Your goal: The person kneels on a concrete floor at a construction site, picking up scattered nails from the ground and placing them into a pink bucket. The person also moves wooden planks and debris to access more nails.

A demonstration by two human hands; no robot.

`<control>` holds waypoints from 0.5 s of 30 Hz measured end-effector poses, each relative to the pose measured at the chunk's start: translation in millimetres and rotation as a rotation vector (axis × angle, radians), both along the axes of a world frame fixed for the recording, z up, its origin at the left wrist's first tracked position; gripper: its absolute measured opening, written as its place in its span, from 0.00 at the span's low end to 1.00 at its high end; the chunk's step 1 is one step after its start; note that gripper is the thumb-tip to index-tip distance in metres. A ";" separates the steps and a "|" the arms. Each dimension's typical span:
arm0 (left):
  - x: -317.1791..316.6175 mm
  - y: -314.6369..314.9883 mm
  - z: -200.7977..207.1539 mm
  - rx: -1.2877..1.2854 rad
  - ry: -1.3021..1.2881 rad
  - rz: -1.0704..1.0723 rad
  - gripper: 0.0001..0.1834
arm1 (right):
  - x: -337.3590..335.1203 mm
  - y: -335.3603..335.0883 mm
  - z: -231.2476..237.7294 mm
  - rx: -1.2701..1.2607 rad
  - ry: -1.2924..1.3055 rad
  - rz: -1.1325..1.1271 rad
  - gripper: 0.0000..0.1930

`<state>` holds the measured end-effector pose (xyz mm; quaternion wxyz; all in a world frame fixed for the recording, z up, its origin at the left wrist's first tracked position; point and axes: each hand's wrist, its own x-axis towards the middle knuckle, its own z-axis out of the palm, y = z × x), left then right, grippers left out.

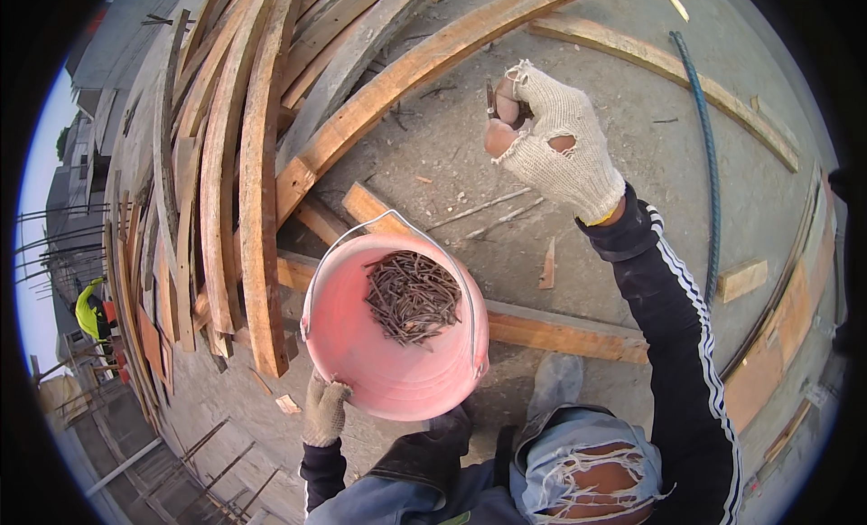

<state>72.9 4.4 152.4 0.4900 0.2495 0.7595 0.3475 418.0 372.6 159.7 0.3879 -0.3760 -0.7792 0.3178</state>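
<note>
A pink plastic bucket (406,380) with a wire handle (379,216) is tilted toward me, and a heap of rusty nails (413,297) lies inside it. My left hand (325,409), in a knitted glove, grips the bucket's lower left rim; the bucket hides part of its fingers. Out ahead to the right, my right hand (555,141) is closed, its torn white glove baring the fingertips. Between thumb and fingers it pinches small dark rusty pieces that look like nails, partly covered by the fingers. It is well apart from the bucket.
Long timber beams (257,164) are piled at the left, and one beam (433,51) slants across ahead. Another timber (569,333) lies behind the bucket. A bluish bar (704,145) and a short wood block (742,279) lie at right. A person in yellow (90,310) is far left.
</note>
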 end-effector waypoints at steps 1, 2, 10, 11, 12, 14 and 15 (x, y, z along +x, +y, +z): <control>1.1 0.8 -0.2 0.009 -0.027 0.028 0.25 | -10.6 -26.5 15.6 -0.050 0.096 0.106 0.15; 1.8 1.3 0.4 0.019 -0.053 0.058 0.25 | -21.1 -47.4 27.1 -0.054 0.198 0.261 0.13; -0.1 2.6 9.4 -0.052 -0.122 0.008 0.26 | -62.9 -2.8 -66.5 -0.023 -0.419 0.127 0.17; -0.5 3.1 9.8 -0.052 -0.144 -0.008 0.27 | -75.2 6.7 -88.5 0.093 -0.444 0.125 0.19; -0.4 2.7 10.0 -0.041 -0.180 0.000 0.28 | -88.3 16.4 -108.7 0.159 -0.519 0.121 0.21; -0.6 1.0 10.2 -0.056 -0.173 -0.022 0.29 | -114.7 38.9 -140.8 0.196 -0.651 0.137 0.25; -1.0 -0.7 10.2 -0.061 -0.178 -0.022 0.30 | -129.4 50.2 -153.1 0.164 -0.712 0.156 0.27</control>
